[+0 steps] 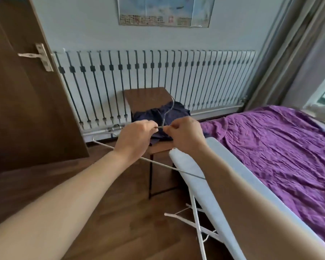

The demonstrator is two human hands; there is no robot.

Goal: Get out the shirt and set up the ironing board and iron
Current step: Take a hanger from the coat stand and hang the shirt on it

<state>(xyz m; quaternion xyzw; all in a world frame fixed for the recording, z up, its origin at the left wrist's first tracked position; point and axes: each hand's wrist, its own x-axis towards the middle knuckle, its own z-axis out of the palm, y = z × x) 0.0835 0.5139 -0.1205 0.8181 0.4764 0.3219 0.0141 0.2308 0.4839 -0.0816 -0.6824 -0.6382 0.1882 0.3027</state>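
Note:
A dark navy shirt [154,114] lies crumpled on a small brown wooden table [146,98] by the radiator. Both hands hold a thin metal wire hanger [158,163] just above the shirt. My left hand [135,137] pinches the hanger near its neck, and my right hand [186,135] pinches it from the other side. The hook [170,109] rises between them, and the long bottom wire runs from lower left across to the ironing board. The white ironing board [204,184] stands unfolded beside the bed, its pointed nose under my right wrist. No iron is in view.
A white radiator cover [158,76] spans the back wall. A brown door [17,91] stands open on the left. A bed with a purple sheet [280,147] fills the right side, with grey curtains [293,53] behind it. The floor is wooden.

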